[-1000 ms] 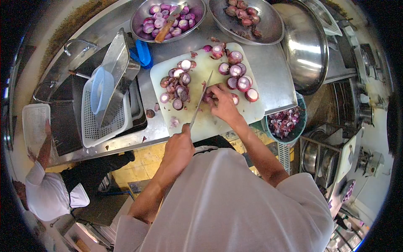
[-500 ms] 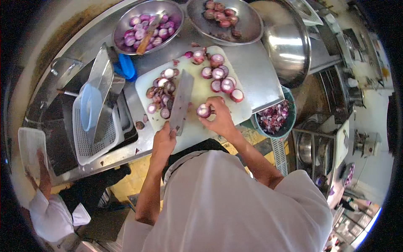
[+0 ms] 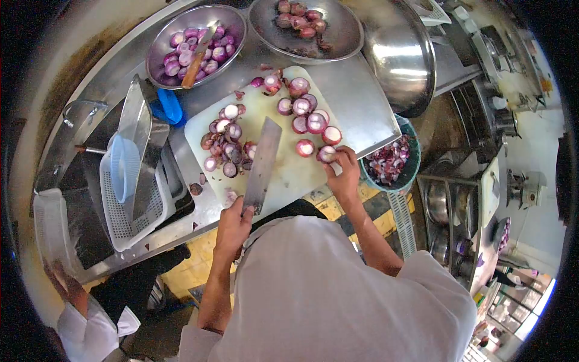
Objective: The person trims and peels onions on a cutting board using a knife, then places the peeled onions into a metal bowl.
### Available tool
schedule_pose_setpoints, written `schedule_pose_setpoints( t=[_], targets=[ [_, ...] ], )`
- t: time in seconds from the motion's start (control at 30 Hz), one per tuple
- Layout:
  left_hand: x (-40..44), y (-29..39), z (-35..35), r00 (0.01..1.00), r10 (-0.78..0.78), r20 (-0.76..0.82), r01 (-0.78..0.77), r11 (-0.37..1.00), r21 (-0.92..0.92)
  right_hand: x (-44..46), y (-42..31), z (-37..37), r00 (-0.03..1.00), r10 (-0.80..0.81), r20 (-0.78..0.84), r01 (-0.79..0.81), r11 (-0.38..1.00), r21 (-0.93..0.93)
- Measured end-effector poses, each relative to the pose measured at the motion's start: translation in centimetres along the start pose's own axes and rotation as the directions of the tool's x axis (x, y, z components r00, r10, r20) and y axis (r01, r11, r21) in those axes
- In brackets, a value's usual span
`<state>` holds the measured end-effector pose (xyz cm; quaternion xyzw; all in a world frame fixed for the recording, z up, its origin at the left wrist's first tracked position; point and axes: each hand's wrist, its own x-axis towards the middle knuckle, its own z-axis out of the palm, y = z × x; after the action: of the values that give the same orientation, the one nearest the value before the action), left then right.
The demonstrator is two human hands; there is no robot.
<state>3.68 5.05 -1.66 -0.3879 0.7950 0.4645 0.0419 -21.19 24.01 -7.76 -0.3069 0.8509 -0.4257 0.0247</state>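
My left hand (image 3: 233,228) is closed around the handle of a cleaver (image 3: 264,163), whose broad blade points away from me over the white cutting board (image 3: 283,181). At the board's right edge, the fingertips of my right hand (image 3: 344,175) grip a red onion (image 3: 325,154) with a pale cut face. Beside it sits another cut onion (image 3: 305,147). Several more cut red onions (image 3: 301,107) form a group on the right half. Left of the blade lies a pile of smaller cut onion pieces (image 3: 228,136) with brownish skin.
Behind the board stand a steel bowl of peeled onions (image 3: 155,66) with a wooden-handled knife (image 3: 196,63), and a bowl of unpeeled onions (image 3: 265,36). A green bin (image 3: 416,163) holds skins. White basket (image 3: 120,229) at left; another person's hand (image 3: 66,283) is near the lower left.
My right hand has moved right to the board's edge, and another cut onion now shows beside the right group. The cleaver stays in my left hand. The view has shifted slightly.
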Motion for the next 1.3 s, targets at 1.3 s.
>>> schedule_pose_setpoints(
  t=[1.3],
  targets=[
    [0.6,-11.3,-5.7,0.947,-0.275,-0.169,0.122,0.791,-0.6,5.1,-8.6,14.3,0.849,-0.474,0.235,0.383,0.857,0.345]
  ],
)
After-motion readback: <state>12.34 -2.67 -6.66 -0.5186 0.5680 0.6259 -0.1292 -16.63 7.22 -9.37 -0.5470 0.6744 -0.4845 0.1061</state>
